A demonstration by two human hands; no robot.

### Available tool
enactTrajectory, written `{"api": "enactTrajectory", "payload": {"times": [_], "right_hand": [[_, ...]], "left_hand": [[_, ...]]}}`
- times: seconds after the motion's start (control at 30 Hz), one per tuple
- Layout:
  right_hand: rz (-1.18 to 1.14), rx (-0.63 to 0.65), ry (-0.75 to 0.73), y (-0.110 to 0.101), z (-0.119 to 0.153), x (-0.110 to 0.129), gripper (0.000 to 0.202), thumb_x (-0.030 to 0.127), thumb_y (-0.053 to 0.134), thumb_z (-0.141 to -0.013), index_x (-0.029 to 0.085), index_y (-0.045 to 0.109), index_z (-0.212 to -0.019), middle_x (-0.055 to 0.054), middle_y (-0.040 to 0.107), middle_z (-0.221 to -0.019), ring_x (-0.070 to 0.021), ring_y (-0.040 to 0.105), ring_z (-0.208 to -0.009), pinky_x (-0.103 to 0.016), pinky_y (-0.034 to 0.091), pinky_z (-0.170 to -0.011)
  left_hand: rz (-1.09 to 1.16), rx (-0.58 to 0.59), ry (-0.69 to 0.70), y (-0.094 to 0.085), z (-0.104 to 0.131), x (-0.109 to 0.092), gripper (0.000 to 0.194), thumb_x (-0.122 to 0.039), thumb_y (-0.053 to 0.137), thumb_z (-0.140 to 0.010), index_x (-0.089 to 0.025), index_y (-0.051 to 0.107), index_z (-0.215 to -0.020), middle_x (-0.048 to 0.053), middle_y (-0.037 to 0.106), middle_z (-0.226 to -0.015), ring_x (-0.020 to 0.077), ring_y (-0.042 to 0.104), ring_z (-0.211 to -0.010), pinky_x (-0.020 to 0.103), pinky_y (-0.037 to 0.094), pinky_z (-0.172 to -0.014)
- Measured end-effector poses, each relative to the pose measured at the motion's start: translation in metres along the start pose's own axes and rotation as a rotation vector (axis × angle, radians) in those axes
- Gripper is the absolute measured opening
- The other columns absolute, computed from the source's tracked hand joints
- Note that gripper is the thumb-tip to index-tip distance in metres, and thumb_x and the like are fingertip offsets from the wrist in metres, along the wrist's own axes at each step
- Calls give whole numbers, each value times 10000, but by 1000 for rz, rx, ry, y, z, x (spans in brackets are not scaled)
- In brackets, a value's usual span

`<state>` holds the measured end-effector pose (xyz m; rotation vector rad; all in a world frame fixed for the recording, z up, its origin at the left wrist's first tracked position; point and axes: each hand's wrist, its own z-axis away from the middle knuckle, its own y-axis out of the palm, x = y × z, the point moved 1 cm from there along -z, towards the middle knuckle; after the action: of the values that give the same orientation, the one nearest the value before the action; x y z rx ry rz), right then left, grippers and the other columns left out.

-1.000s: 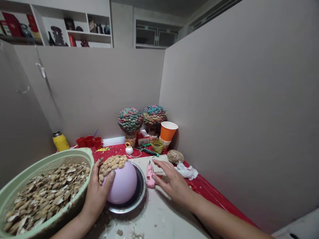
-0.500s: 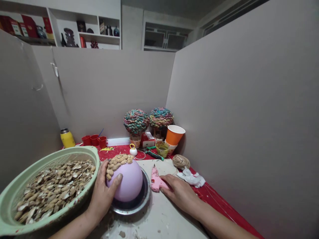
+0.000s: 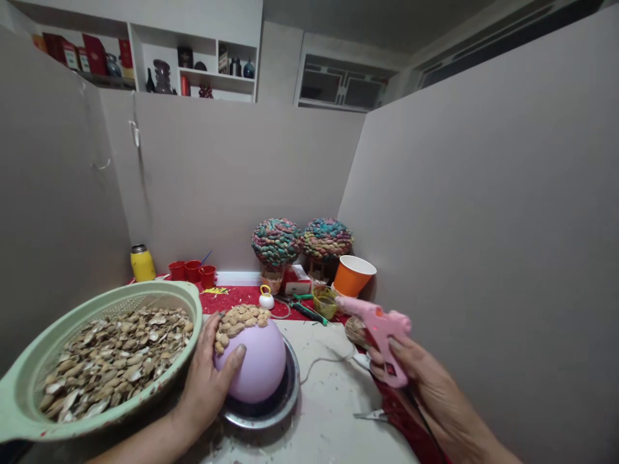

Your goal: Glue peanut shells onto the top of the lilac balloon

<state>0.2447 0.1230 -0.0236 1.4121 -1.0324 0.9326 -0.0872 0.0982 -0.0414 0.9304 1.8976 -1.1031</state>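
A purple ball (image 3: 258,364), its upper left covered with peanut shells (image 3: 240,322), rests in a metal bowl (image 3: 293,390). My left hand (image 3: 210,370) is wrapped around the ball's left side, the thumb across its front. On the right, my right hand (image 3: 411,367) grips a pink glue gun (image 3: 384,332) by its handle, raised above the board, with the nozzle toward the left. The green basket (image 3: 196,322) at the left holds loose shell halves (image 3: 120,354).
Behind stand two colourful shell-covered balls (image 3: 276,243) (image 3: 327,239) on stands, an orange cup (image 3: 354,276), a yellow bottle (image 3: 142,264), red cups (image 3: 207,277) and green-handled pliers (image 3: 307,312). Scissors (image 3: 371,415) lie at the board's right. Grey partitions (image 3: 483,225) enclose the table.
My right hand has picked the glue gun up off the board and moved it right and upward, its nozzle turning left. My left hand still holds the ball. The view has shifted slightly.
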Motion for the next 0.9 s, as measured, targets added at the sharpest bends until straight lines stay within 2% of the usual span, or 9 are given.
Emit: {"api": "enactTrajectory", "payload": {"times": [0.07, 0.13, 0.17, 0.27, 0.47, 0.57, 0.7, 0.8, 0.9], "right_hand": [[-37, 19, 17, 9, 4, 2, 422, 447, 878, -674, 202, 693, -964, 6, 602, -690, -89, 468, -510, -156, 378, -399], [38, 37, 113, 20, 9, -4, 432, 406, 893, -660, 205, 686, -982, 14, 601, -725, -43, 371, -434, -134, 263, -342], [42, 80, 144, 26, 11, -8, 405, 436, 872, -681, 189, 687, -943, 14, 594, -724, -33, 354, -421, -139, 269, -345], [33, 132, 74, 44, 13, -11, 371, 489, 801, -758, 170, 672, -895, 12, 597, -721, -22, 356, -418, -150, 309, -381], [-25, 284, -59, 85, 0, 4, 335, 485, 777, -801, 180, 692, -911, -21, 665, -756, -100, 568, -582, -201, 456, -552], [1, 383, -56, 100, -1, -8, 334, 504, 752, -821, 190, 700, -924, -38, 685, -808, -147, 622, -703, -254, 497, -676], [-2, 377, -24, 103, 3, -33, 352, 529, 748, -812, 200, 701, -929, -48, 692, -832, -187, 644, -782, -304, 508, -752], [8, 344, 21, 98, 7, -40, 384, 553, 756, -789, 202, 703, -933, -62, 706, -848, -211, 655, -798, -334, 521, -765], [49, 323, 39, 97, 11, -36, 422, 582, 761, -768, 199, 702, -936, -77, 717, -880, -226, 661, -836, -338, 525, -785]], "left_hand": [[8, 2, -1, 0, 0, 2, 724, -527, 557, -857, -138, 396, -1446, 182, 370, -1566, 311, 252, -1482, 515, 138, -1217], [19, 1, -3, 0, 0, 4, 724, -530, 555, -857, -145, 397, -1450, 176, 374, -1564, 315, 242, -1485, 510, 129, -1219], [22, 0, -4, 0, 0, 4, 724, -530, 554, -858, -143, 399, -1451, 175, 376, -1563, 317, 238, -1486, 507, 126, -1220], [22, 8, -10, -1, 1, 2, 707, -525, 536, -876, -142, 405, -1457, 164, 362, -1578, 309, 222, -1493, 498, 113, -1223], [37, 60, -80, -5, 6, -8, 773, -541, 492, -906, -138, 285, -1531, 136, 241, -1637, 287, 143, -1512, 500, 74, -1222], [29, 70, -110, -12, 14, -5, 806, -558, 486, -909, -168, 211, -1559, 104, 182, -1654, 278, 115, -1516, 503, 65, -1220], [11, 120, -169, -28, 35, 8, 841, -597, 493, -888, -177, 216, -1562, 71, 172, -1653, 273, 101, -1516, 485, 44, -1216], [-1, 141, -161, -39, 54, 13, 805, -578, 562, -857, -219, 317, -1535, 60, 246, -1630, 301, 184, -1499, 488, 129, -1213], [43, 38, -88, -53, 74, 8, 624, -533, 605, -851, -298, 509, -1421, 64, 497, -1513, 336, 425, -1398, 486, 293, -1181]]}}
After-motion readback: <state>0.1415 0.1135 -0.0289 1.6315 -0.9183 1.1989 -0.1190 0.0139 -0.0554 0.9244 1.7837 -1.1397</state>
